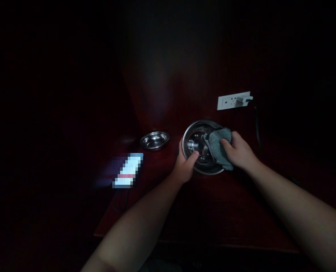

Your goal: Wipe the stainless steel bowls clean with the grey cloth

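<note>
A steel bowl (194, 130) is held tilted over the dark red table (213, 204), its inside turned toward me. My left hand (185, 164) grips its near left rim, thumb inside the bowl. My right hand (238, 151) is closed on a grey cloth (217, 145), pressing it against the right part of the bowl's inside. The cloth hangs over the rim on that side.
A second, smaller steel bowl (154, 140) rests on the table to the left. A lit phone (128, 170) lies near the table's left edge, a cable under it. A white wall socket (232, 101) holds a plug with a black cord. The surroundings are very dark.
</note>
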Demonstrator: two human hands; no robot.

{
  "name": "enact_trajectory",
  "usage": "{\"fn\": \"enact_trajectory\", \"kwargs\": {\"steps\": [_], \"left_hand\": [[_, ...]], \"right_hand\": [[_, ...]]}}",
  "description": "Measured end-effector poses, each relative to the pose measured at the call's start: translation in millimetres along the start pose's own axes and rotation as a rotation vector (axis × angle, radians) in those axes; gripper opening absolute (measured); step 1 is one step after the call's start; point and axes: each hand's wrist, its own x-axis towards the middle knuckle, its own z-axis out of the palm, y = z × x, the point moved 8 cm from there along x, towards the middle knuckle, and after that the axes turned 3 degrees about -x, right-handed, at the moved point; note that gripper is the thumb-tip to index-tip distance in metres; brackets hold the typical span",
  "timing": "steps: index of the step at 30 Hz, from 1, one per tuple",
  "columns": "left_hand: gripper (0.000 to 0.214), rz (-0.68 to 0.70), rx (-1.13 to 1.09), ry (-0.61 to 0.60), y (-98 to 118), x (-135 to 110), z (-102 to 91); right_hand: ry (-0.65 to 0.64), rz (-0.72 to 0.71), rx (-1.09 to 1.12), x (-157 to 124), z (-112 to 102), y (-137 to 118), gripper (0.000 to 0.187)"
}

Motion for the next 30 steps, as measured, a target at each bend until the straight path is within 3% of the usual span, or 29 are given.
{"fn": "enact_trajectory", "kwargs": {"steps": [30], "left_hand": [[0.06, -0.031, 0.058, -0.018, 1.5, 0.0, -2.6]], "right_hand": [[0.014, -0.037, -0.015, 0.7, -2.7, -1.3, 0.017]]}}
